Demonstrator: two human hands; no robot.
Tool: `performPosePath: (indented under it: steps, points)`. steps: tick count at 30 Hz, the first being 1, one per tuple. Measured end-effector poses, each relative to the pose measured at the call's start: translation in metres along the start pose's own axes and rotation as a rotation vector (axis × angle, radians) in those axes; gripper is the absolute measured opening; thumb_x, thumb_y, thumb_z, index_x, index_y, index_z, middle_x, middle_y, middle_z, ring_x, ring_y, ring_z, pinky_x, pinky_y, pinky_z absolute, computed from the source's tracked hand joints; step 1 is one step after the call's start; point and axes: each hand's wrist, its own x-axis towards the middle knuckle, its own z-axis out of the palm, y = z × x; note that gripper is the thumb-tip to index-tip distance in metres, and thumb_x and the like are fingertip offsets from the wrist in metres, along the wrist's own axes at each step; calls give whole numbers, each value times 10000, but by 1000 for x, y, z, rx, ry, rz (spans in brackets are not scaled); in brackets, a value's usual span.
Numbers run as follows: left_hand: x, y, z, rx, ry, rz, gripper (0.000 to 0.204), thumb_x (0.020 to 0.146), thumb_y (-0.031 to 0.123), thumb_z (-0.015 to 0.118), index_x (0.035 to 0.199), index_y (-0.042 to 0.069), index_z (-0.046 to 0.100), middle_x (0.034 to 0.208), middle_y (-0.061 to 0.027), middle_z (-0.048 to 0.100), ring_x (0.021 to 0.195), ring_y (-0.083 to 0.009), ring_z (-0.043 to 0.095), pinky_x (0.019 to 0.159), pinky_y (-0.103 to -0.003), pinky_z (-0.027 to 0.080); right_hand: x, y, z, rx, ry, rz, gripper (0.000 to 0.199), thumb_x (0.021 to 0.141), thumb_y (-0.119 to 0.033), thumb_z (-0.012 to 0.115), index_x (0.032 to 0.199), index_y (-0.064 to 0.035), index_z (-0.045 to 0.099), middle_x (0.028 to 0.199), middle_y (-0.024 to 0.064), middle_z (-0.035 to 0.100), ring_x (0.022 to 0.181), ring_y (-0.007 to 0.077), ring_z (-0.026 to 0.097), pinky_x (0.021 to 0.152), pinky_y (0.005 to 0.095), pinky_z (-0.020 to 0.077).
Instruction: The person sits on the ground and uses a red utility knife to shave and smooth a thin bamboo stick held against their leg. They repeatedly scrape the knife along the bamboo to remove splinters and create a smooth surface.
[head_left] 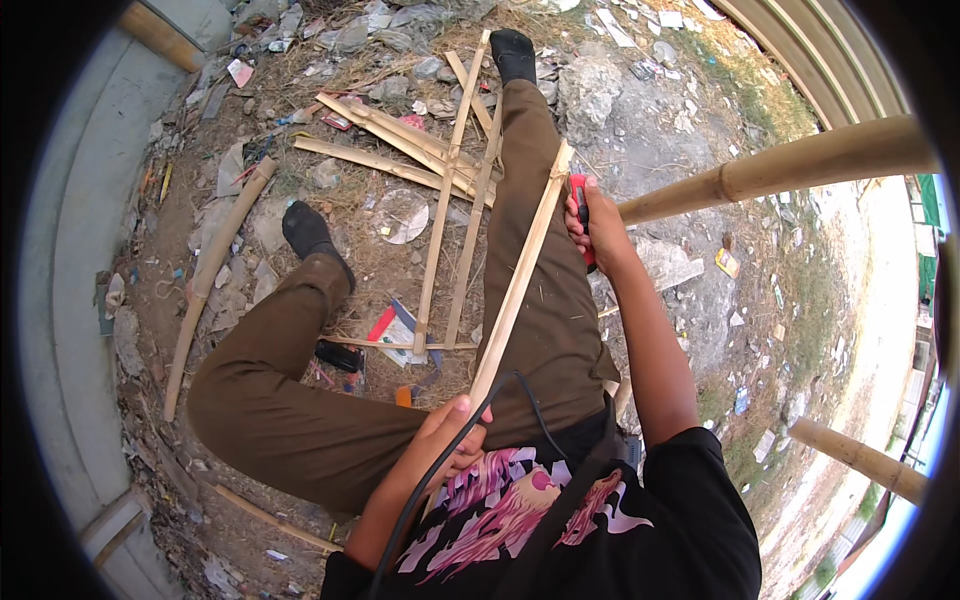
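A long split bamboo strip [525, 270] lies slantwise over my outstretched right leg, its far end by my shin and its near end at my waist. My left hand [451, 437] is closed round the near end, close to my shirt. Beside the far end, my right hand [597, 225] grips a red utility knife [579, 200]. The knife sits against or just next to the strip's right edge; its blade is hidden. A black cable [440, 470] runs across my left forearm and lap.
Several bamboo strips [440, 240] lie crossed between my legs. A bamboo pole [780, 165] slants in from the right; another pole [215, 270] lies on the left. A black object [338, 355] rests near my left knee. Litter and rocks [590, 95] cover the ground. A grey wall [80, 250] stands left.
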Motion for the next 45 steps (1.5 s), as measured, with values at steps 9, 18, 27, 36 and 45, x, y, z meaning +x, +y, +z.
performPosePath:
  steps: [9,18,27,36,45]
  points:
    - [3,-4,6,61,79,133,316,1157,373,412,1147,77,521,662,50,310,513,-29,227,479,-214,209,-8,-9,32,-278,320,-610,216,1024,-245,733,1063,-39,679,774,-43,584,748,31,529,669,224,429]
    - [2,-2,6,60,104,135,325,1164,366,394,1136,70,526,669,48,312,531,-35,227,495,-223,211,-22,0,28,-234,232,-571,265,1104,-260,563,965,-37,597,735,-15,546,596,55,438,574,270,413]
    - [4,-3,3,72,82,166,303,1169,341,398,1132,71,530,677,54,320,552,-32,233,503,-220,219,-12,0,13,-202,214,-150,473,1125,-418,425,927,-40,629,696,-14,514,649,85,454,608,271,376]
    - [4,-3,4,145,106,166,279,1169,320,397,1142,76,528,683,51,327,573,-39,253,518,-223,232,11,2,16,-616,173,-469,494,1142,-399,378,911,-30,612,739,111,592,669,250,562,666,385,465]
    - [6,-13,10,473,212,286,325,1172,367,376,1183,90,544,681,32,384,577,-51,336,533,-245,308,-9,-7,36,-905,299,-512,496,1130,-359,381,1037,8,700,877,337,674,917,543,655,809,569,508]
